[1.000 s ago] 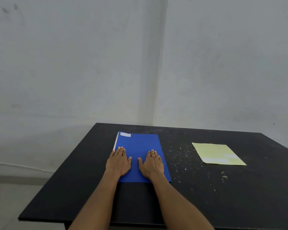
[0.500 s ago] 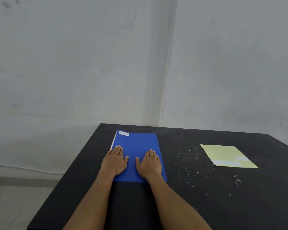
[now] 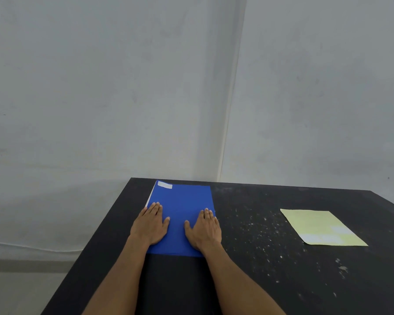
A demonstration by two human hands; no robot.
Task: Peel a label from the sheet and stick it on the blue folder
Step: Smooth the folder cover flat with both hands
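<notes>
Lay flat on the black surface (image 3: 248, 280), near its far left corner: the blue folder (image 3: 183, 208), a white label (image 3: 165, 185) stuck at its far left corner and a pale edge showing along its left side. Rested palm-down on the folder's near half: left hand (image 3: 151, 226) at the left edge, right hand (image 3: 204, 230) at the right edge, both spread open, fingers together and pointing away, gripping nothing, thumbs turned toward each other with bare blue between. Sat well apart to the right, flat on the surface: the yellow label sheet (image 3: 321, 227), whitish patches toward its near edge. Scattered between folder and sheet: pale specks (image 3: 257, 226). Stood behind: grey walls (image 3: 114, 92) meeting in a corner
</notes>
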